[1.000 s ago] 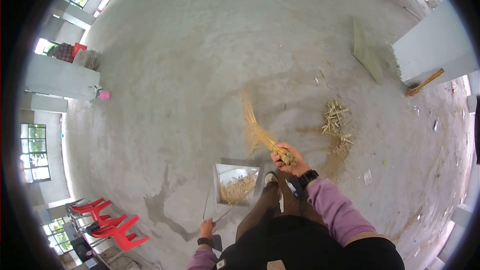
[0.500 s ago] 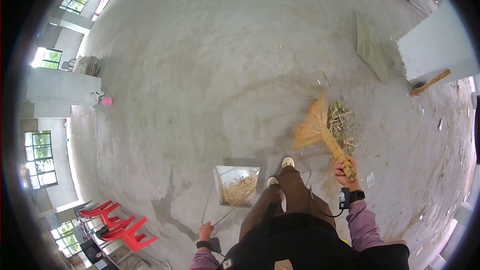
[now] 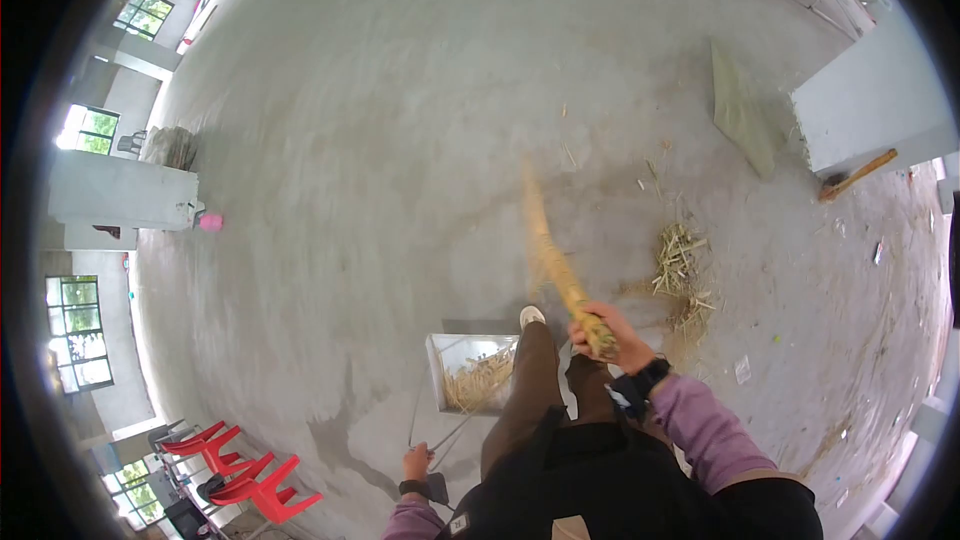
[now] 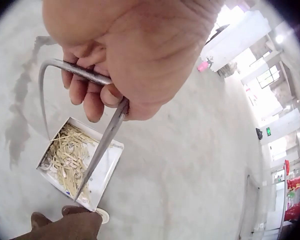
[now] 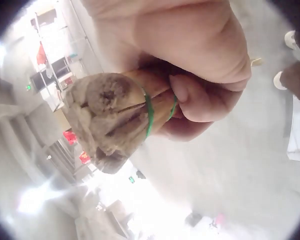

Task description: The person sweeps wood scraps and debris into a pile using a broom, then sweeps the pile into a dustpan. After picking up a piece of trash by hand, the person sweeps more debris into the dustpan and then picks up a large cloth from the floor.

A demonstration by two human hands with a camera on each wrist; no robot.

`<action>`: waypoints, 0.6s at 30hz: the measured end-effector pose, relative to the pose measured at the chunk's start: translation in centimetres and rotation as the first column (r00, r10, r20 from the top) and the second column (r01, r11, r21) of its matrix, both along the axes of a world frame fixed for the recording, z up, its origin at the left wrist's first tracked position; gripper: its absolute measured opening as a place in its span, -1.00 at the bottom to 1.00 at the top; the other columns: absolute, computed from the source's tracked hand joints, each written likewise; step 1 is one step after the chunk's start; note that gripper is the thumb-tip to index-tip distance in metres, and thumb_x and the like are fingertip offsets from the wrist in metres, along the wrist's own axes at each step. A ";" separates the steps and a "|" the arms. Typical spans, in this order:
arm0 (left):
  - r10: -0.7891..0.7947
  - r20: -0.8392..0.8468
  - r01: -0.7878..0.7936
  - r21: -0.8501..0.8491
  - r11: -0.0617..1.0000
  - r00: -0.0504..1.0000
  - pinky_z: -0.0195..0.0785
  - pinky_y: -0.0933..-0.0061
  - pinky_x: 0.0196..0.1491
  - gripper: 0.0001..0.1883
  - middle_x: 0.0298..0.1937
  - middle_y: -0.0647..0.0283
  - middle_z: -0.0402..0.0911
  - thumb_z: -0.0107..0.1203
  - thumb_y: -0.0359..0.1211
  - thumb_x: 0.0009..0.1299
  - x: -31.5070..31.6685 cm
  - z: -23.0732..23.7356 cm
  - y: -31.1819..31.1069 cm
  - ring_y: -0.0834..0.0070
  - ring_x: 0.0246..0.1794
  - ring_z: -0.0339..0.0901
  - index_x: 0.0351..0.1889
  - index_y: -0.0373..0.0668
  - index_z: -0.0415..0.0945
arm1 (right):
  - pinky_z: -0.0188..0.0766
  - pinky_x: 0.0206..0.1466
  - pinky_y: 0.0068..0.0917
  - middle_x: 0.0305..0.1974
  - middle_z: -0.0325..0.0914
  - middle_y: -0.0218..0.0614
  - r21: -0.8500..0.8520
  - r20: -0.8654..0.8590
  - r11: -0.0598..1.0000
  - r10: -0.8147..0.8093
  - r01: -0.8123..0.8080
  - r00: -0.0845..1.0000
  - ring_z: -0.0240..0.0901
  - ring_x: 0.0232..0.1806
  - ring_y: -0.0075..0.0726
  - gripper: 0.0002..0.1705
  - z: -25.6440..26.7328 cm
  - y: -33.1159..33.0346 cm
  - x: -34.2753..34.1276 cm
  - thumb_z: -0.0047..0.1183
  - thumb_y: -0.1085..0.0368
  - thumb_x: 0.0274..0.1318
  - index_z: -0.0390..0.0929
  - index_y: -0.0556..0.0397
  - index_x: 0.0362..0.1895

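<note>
My right hand (image 3: 607, 332) grips a straw broom (image 3: 566, 280) by its handle, the blurred bristles pointing up and left over the floor. In the right wrist view, my fingers curl round the handle's bound end (image 5: 115, 110), which has green ties. My left hand (image 3: 417, 461) holds the bent metal handle (image 4: 107, 135) of a dustpan (image 3: 436, 372). Straw pieces (image 4: 70, 152) lie inside the pan, seen in the left wrist view. To the right of the broom, a pile of straw (image 3: 680, 260) sits on the floor.
Red chairs (image 3: 268, 490) stand at the lower left. At right are a white pillar (image 3: 870, 100), another broom (image 3: 860, 175) leaning near it, and a flat greenish sheet (image 3: 738, 110). My shoe (image 3: 532, 316) is just right of the dustpan. Small scraps dot the floor.
The broom swung right to the straw pile, then back left across the floor with my right hand. One foot stepped, now beside the dustpan. My left hand stays low on the handle.
</note>
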State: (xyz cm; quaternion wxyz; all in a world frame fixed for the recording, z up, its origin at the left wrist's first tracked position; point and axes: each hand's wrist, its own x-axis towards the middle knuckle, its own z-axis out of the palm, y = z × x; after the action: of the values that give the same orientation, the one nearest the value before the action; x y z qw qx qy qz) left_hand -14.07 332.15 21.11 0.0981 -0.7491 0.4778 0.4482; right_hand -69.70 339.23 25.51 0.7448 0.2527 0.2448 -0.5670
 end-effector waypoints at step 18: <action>-0.207 -0.146 0.196 -0.086 0.977 0.968 0.37 0.48 -0.41 -0.68 -0.52 0.16 0.57 -0.02 -0.21 0.26 -1.7 -5.5 -13.5 0.45 -0.53 0.52 -0.51 -0.33 0.49 | 0.08 -0.68 -0.69 -0.45 0.33 -0.44 0.105 0.136 0.883 -0.469 0.458 0.873 0.31 -0.55 -0.61 -0.67 -3.9 -2.4 -8.2 0.03 0.18 0.06 0.28 0.14 -0.22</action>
State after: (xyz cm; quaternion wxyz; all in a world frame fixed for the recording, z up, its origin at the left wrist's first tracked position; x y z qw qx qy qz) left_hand -15.75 318.66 15.56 0.0794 -0.6629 0.5731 0.4751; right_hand -77.94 336.88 21.59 0.5949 0.3735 0.1368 -0.6985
